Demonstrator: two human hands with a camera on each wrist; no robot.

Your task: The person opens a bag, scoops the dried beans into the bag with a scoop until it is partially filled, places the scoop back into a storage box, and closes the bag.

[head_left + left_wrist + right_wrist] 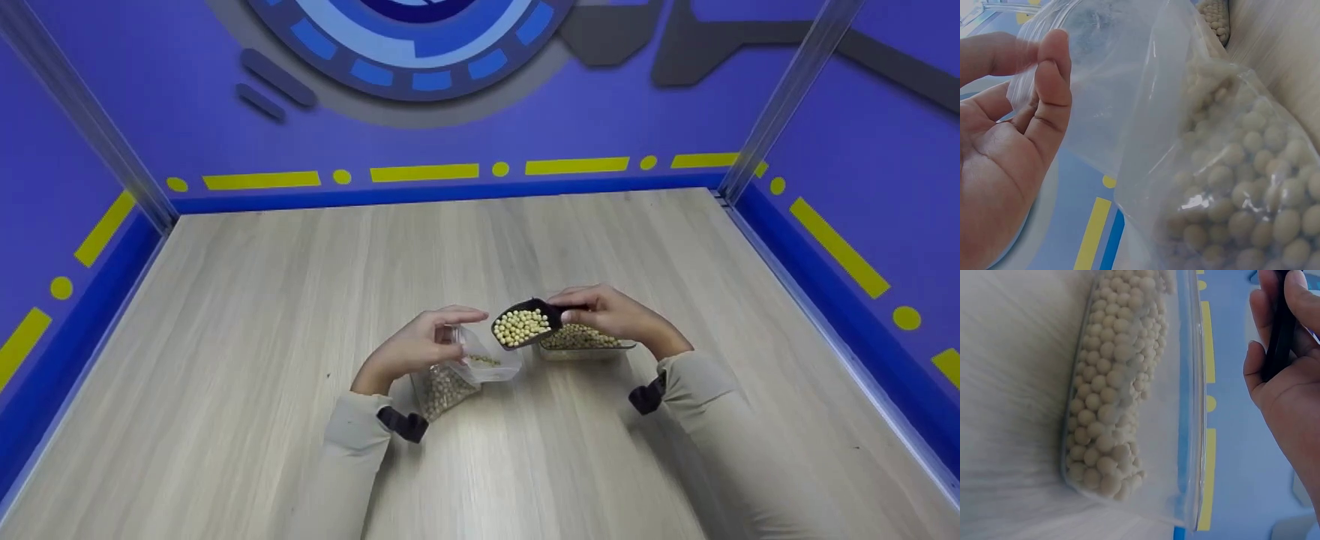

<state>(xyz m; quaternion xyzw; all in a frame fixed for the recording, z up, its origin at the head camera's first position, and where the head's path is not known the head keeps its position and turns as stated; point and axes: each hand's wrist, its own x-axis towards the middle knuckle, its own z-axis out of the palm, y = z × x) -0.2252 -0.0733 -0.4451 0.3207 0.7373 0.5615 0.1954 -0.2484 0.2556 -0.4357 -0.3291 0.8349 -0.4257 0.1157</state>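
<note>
My left hand (420, 346) pinches the rim of a clear zip bag (501, 369), whose mouth gapes to the right. Pale round beans (1252, 191) fill the bag's lower part in the left wrist view. With my right hand (613, 313) I grip the handle (1280, 334) of a black scoop (554, 316). The scoop is loaded with yellowish beans (519, 328) and hovers just right of the bag's mouth. Below the right hand stands a clear plastic container (589, 355), holding more of these beans (1109, 377); the hand partly hides it in the head view.
Everything rests on a light wood-grain table (262, 315). Blue panels (465, 142) with yellow marks enclose its back and both sides, with metal posts at the corners. A dark strap and mount (405, 424) sits on each wrist.
</note>
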